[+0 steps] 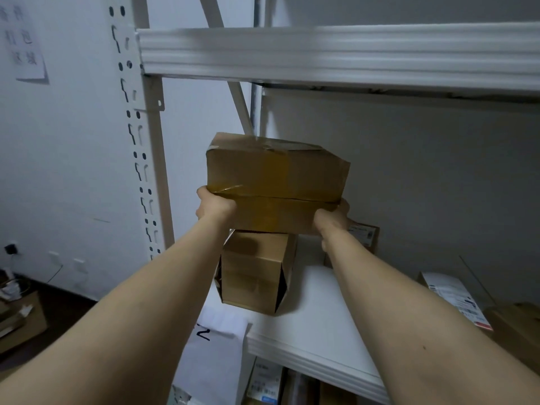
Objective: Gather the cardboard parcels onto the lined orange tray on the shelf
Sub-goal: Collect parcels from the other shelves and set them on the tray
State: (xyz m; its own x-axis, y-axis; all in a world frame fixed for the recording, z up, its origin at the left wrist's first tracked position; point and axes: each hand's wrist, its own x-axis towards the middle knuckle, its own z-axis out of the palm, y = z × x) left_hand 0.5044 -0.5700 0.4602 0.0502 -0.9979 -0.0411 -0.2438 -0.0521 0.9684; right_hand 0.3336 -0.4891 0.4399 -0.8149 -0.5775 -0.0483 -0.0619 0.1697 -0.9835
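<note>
I hold a taped brown cardboard parcel (277,182) up in the air between both hands, above the white shelf (315,325). My left hand (214,206) grips its lower left edge and my right hand (333,219) grips its lower right edge. Directly below it a second cardboard parcel (254,270) stands on the shelf near the left end, with a torn gap in its side. No orange tray is in view.
A small labelled box (363,233) sits at the back behind my right hand. A white labelled packet (455,299) and a brown box (517,325) lie at the right. An upper shelf beam (321,54) runs overhead. More boxes (20,314) sit on the floor at left.
</note>
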